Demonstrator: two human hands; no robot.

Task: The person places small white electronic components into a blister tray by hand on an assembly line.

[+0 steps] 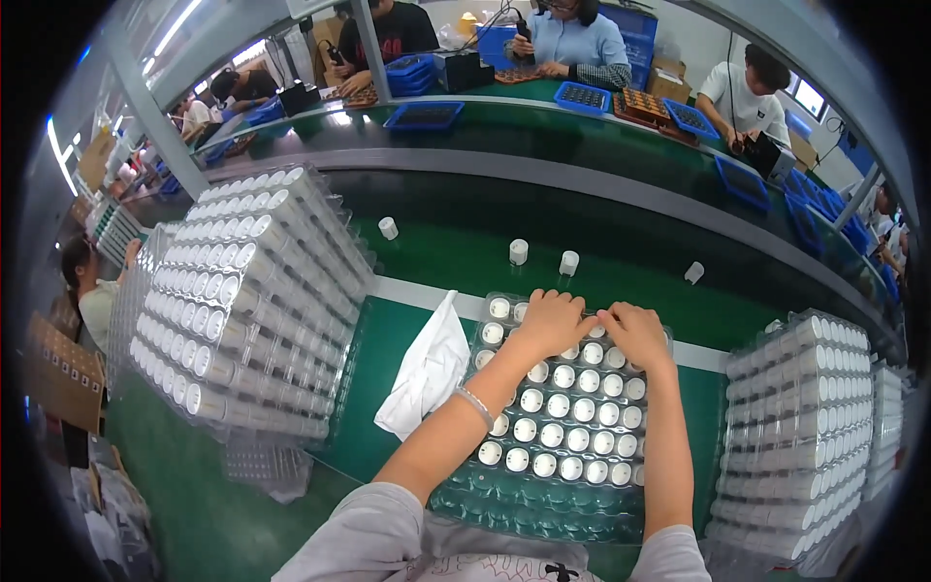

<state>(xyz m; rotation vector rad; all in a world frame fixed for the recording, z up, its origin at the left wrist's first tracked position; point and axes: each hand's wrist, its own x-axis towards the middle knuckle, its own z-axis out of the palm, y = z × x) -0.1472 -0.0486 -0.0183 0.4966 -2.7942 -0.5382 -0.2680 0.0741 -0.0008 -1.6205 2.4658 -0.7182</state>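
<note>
White cylinders (pixel 552 434) in clear tray (pixel 543 506), left hand (pixel 554 326), right hand (pixel 636 336) over them

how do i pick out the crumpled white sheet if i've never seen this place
Find the green tabletop before the person. Between the tall stack of trays at the left and the person's left forearm lies the white sheet. It is limp, creased and pointed at its far end, unlike the rigid, round white pieces nearby.

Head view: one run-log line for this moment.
left hand: over white cylinders, far end of clear plastic tray | right hand: beside left, same tray | cylinders: seated in rows | white cloth: left of tray
</note>
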